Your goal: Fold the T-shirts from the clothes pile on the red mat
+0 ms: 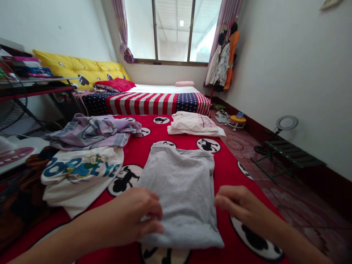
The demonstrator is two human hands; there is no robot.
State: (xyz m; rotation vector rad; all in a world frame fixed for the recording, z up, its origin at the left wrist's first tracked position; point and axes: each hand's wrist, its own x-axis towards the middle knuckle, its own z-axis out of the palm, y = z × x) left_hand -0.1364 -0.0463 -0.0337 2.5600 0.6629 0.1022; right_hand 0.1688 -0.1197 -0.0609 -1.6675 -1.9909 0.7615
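A grey garment, folded into a rough rectangle, lies flat with a few soft wrinkles. My left hand hovers at its left edge, fingers loosely bent and thumb apart from them, with nothing seen in the grasp. Just off the garment's right edge is my right hand, its fingers curved and loose, holding nothing that I can see. To the left lies a white T-shirt with a Popeye print, below a rumpled purple plaid shirt. A folded pale garment rests beyond the grey one.
Everything lies on a red patterned bedspread. Dark brown clothes are heaped at the left. Beyond is a bed with a stars-and-stripes cover. On the floor to the right stand a green folding stool and a small yellow stool.
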